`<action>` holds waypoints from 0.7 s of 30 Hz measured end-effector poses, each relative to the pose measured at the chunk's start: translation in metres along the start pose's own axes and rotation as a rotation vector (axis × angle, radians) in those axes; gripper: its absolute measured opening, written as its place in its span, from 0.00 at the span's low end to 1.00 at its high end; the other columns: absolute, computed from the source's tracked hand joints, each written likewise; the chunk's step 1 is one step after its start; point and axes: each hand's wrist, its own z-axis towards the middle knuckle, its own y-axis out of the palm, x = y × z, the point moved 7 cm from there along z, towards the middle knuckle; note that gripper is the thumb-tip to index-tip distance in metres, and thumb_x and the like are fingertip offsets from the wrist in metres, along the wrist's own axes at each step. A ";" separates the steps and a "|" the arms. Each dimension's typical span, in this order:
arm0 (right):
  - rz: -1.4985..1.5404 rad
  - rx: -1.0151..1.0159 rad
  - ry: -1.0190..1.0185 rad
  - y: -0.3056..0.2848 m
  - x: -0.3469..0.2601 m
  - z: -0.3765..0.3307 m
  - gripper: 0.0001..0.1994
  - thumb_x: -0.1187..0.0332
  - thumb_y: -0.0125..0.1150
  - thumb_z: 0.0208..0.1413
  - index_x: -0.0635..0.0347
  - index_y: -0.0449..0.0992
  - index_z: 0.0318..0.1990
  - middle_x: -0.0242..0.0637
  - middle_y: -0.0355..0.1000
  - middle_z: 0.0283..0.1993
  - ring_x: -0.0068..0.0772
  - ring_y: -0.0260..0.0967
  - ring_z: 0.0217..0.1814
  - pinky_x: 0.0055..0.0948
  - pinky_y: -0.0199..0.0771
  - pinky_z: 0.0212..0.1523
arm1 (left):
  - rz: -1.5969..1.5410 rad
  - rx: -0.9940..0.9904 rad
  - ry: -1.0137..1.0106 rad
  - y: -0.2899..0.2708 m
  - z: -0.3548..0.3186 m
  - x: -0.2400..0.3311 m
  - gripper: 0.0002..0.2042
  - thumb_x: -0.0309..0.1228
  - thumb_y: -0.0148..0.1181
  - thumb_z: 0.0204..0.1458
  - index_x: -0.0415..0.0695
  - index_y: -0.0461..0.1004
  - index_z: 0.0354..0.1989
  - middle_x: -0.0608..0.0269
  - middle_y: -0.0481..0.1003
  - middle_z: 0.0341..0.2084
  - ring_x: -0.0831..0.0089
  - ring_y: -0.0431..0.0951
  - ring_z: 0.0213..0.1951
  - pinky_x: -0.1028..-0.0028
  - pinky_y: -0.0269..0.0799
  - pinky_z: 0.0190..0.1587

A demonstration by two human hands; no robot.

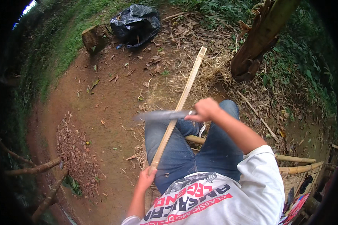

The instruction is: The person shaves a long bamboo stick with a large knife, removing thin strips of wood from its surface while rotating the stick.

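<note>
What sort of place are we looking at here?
Probably a rural outdoor work spot, perhaps at a wood's edge: bare earth underfoot, leafy undergrowth alongside, and pale, curly scraps like shavings littered about.

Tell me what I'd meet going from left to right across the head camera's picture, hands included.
Bare branches → tree stump → left hand → right hand → thick trunk.

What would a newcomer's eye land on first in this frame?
Most likely the long pale strip, slanting from the left fingers at the lower middle up to the top middle. Then the motion-blurred knife crossing it near the picture's centre, gripped in the right fingers. Farther off, a crumpled black plastic bag stands out at the top, beside a tree stump.
</note>
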 end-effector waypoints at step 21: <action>0.105 0.030 0.067 -0.009 0.074 0.015 0.42 0.22 0.44 0.47 0.60 0.77 0.17 0.47 0.73 0.19 0.53 0.75 0.26 0.44 0.76 0.30 | 0.203 0.012 0.065 -0.009 0.000 0.024 0.17 0.40 0.64 0.54 0.36 0.77 0.39 0.47 0.78 0.22 0.60 0.79 0.23 0.65 0.71 0.28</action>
